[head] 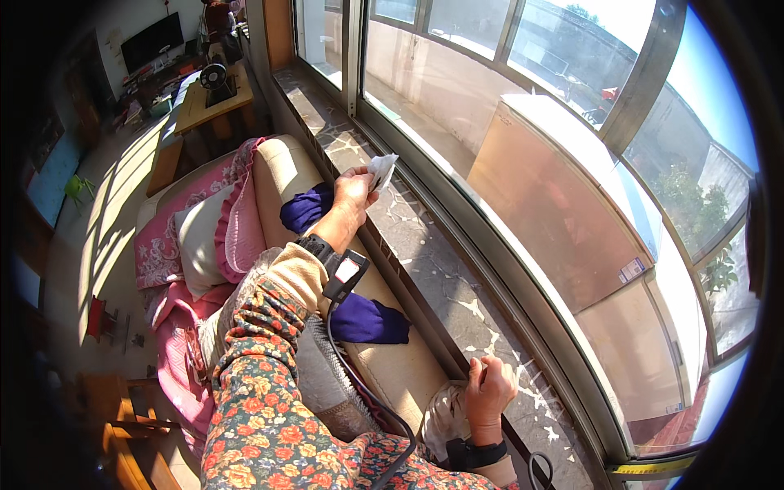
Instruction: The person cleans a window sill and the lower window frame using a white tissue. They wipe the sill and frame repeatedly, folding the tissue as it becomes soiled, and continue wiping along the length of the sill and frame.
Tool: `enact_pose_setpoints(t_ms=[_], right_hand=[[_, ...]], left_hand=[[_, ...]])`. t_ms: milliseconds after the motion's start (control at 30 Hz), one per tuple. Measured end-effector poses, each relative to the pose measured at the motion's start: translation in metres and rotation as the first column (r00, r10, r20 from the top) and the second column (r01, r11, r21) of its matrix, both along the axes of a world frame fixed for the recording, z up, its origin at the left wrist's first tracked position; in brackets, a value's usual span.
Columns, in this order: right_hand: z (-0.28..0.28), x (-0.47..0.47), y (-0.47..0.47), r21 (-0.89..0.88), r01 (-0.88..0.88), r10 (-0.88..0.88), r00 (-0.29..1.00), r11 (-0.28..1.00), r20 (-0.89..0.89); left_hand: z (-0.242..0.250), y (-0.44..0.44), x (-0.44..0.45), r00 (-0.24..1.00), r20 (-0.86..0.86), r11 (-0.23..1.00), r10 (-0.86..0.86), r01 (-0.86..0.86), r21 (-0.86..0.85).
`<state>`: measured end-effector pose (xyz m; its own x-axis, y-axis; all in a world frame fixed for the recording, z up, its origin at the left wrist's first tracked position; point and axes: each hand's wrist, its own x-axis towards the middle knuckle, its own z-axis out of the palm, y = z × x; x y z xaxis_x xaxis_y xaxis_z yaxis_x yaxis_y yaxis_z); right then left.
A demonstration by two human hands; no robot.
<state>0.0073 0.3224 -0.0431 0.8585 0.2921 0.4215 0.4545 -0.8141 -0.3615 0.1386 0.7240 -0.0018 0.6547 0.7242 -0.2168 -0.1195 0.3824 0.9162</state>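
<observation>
My left hand [355,191] is stretched out over the edge of the stone-patterned windowsill [422,236], its fingers closed on a crumpled white tissue or cloth [383,170]. My right hand [490,389] is loosely curled above the near part of the sill; whether anything lies inside it cannot be told. A dark purple cloth [370,320] lies on the cream sofa back [392,361], partly behind my left forearm, and more purple cloth [303,208] shows beyond it. Pale fabric [442,413] lies beside my right wrist. Both wrists wear black straps, the left with a small device and cable.
A sliding window frame [490,263] borders the sill, with a large carton-like appliance or box [557,208] behind the glass. Pink covers [159,251] and a pale cushion [199,251] lie on the sofa. Farther off stand a sewing machine [214,79] on a wooden table and a person [218,21].
</observation>
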Motion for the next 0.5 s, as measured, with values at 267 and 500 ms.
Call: enact_pose_setpoints(t_ms=[267, 500], right_hand=[[0.003, 0.003, 0.018, -0.048, 0.068, -0.063, 0.994, 0.997, 0.094], [0.004, 0.012, 0.022, -0.084, 0.031, -0.024, 0.996, 0.996, 0.083]], left_hand=[[-0.012, 0.172, 0.167, 0.901, -0.051, 0.9, 0.431, -0.425, 0.091], [-0.026, 0.22, 0.272, 0.891, -0.326, 0.874, 0.316, -0.139, 0.466]])
